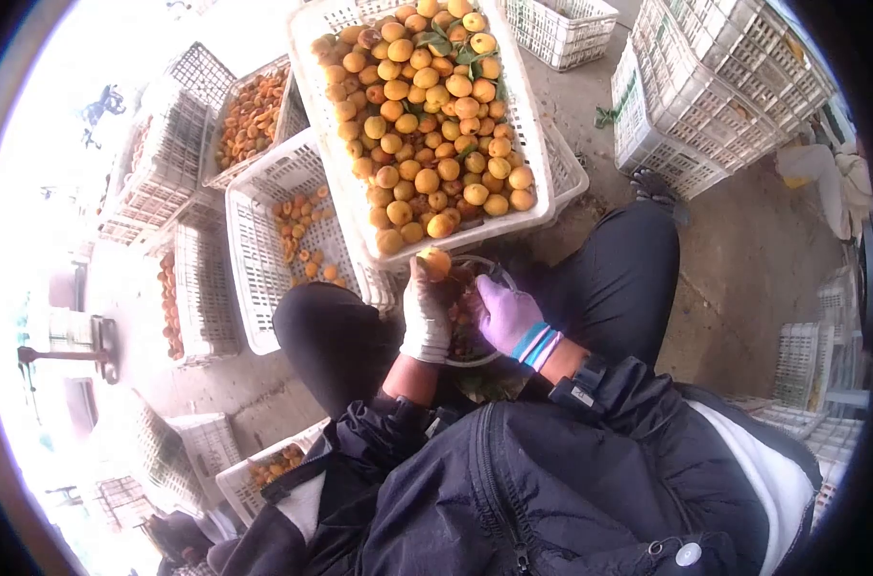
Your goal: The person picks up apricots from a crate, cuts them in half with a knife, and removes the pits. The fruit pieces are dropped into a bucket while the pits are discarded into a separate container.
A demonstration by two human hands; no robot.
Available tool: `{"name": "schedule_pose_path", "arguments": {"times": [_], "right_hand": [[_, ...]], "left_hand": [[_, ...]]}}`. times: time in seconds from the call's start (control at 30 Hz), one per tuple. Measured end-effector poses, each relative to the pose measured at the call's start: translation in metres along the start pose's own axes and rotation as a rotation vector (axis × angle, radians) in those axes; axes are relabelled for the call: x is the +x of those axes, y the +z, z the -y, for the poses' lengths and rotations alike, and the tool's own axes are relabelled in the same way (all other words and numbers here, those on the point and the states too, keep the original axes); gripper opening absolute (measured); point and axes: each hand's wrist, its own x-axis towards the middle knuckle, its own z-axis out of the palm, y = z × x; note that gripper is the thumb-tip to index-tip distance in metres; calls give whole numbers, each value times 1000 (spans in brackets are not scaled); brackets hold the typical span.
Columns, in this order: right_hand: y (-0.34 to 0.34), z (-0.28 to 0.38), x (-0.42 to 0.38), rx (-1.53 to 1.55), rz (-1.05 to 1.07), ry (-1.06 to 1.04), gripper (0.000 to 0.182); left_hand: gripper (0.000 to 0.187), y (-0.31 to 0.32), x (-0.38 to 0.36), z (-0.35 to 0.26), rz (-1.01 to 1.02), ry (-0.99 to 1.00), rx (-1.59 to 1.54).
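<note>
My left hand (pixel 425 312), in a white glove, holds an orange-yellow apricot (pixel 434 262) at its fingertips. Close beside it on the right is my right hand (pixel 505 313), in a purple glove with a striped cuff; its fingers are closed, and what they hold is too small and dark to tell. Under both hands, between my knees, a round container (pixel 475 363) shows its rim and dark contents. Just beyond the hands stands a white crate (pixel 542 182) full of whole apricots (pixel 427 144) with a few green leaves.
Left of the full crate, a white crate (pixel 249 278) holds some apricot halves (pixel 304 221). More fruit crates (pixel 206 288) stand farther left. Stacked crates (pixel 695 96) rise at the upper right, with a dark glove (pixel 654 184) on the floor nearby. A person (pixel 825 182) is at the far right.
</note>
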Motion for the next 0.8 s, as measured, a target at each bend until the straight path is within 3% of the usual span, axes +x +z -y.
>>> {"name": "schedule_pose_path", "arguments": {"times": [0.03, 0.13, 0.27, 0.33, 0.37, 0.47, 0.5, 0.53, 0.57, 0.6, 0.63, 0.7, 0.8], "right_hand": [[2, -1, -3, 36, 16, -2, 27], [4, -2, -2, 11, -1, -13, 27], [2, -1, -11, -19, 15, -43, 22], [0, -3, -16, -3, 12, -29, 27], [-4, -3, -17, 62, 32, 34, 28], [-3, -5, -11, 229, -70, 89, 32], [0, -8, -6, 454, -151, 82, 33], [3, -10, 1, 680, -233, 72, 34], [10, -14, 9, 839, -266, 24, 38], [10, -11, 14, 841, -267, 24, 38], [11, -8, 19, 812, -331, -46, 39], [10, -1, 25, 706, -356, -126, 44], [9, 13, 18, 760, -244, -1, 36]], "left_hand": [[83, 2, 5, 8, 22, 19, -83], [89, -8, 8, 8, 76, -52, -133], [91, -10, 5, 10, -3, 88, -74], [92, 32, -21, -24, -116, 143, -198], [89, 32, -21, -29, 3, 163, -203], [82, 21, -12, -20, 0, 95, -142], [72, -12, 5, -3, 12, 153, -45], [72, 1, -7, -7, 11, 151, -46], [65, 13, -21, -11, 54, 201, 192], [57, 23, -30, -14, 98, 249, 432], [57, 18, -28, -10, 134, 198, 483], [63, 25, -30, -5, 118, 332, 666], [64, 29, -31, -1, 78, 441, 780]]}}
